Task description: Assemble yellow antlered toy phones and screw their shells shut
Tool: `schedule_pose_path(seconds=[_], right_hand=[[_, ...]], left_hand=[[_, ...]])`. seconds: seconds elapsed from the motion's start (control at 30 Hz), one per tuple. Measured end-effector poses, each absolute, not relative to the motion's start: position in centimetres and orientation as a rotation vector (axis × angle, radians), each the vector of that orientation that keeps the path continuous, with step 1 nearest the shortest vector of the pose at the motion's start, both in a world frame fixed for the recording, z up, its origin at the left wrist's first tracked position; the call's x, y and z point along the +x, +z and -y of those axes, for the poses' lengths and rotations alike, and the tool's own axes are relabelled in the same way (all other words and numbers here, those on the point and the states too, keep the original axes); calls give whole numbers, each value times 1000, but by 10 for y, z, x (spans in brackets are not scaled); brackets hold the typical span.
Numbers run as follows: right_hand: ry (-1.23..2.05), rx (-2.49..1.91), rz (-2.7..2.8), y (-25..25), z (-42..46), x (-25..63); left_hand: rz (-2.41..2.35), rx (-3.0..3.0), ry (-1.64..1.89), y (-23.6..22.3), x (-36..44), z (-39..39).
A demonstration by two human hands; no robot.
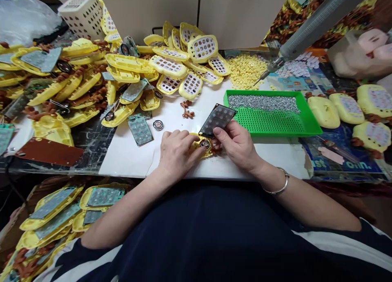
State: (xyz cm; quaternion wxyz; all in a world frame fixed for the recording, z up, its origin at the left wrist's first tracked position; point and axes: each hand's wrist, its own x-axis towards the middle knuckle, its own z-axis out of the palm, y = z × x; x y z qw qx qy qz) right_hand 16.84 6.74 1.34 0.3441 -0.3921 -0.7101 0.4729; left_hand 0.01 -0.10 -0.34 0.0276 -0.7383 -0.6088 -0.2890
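My right hand (235, 145) pinches a dark circuit board (218, 119) between thumb and fingers, tilted above the white work surface. Below it lies a yellow plastic shell (208, 153), with a small round speaker (204, 144) on it. My left hand (180, 153) rests over the shell's left side, its thumb and forefinger at the speaker; whether they grip it I cannot make out. Brown antler-shaped pieces show beside the shell, partly under my right hand. Left of my hands lie another circuit board (140, 130) and a loose speaker (158, 125). A brown antler piece (187, 109) lies farther back.
A green tray (275, 129) of small screws stands right of my hands. Behind are piled keypad covers (202, 48) and small yellow pieces (246, 69). An electric screwdriver (294, 43) hangs at upper right. Yellow shells (70, 86) crowd the left; more fill a box below.
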Motion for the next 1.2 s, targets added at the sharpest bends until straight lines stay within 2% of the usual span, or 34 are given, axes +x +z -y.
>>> schedule_pose_path(seconds=[0.17, 0.37, 0.57, 0.8, 0.9, 1.03, 1.2], right_hand=[[1322, -1056, 1746, 12, -65, 175], [1521, -1045, 1637, 16, -68, 178], [1628, -956, 1606, 15, -62, 178], [1592, -977, 1610, 13, -65, 179], [1534, -994, 1641, 11, -68, 181], [1507, -997, 1764, 13, -68, 181], [1466, -978, 1946, 21, -70, 181]], left_hand=[[1732, -2343, -802, -1, 4, 1], [1739, -2338, -945, -1, 6, -2], [1819, -2333, -939, -5, 10, -8], [1960, -2407, -1027, -6, 4, -8], [1802, -2498, -1073, -7, -7, -7], [1512, -2612, -957, -5, -16, -4], [1559, -2599, -936, -4, -14, -1]])
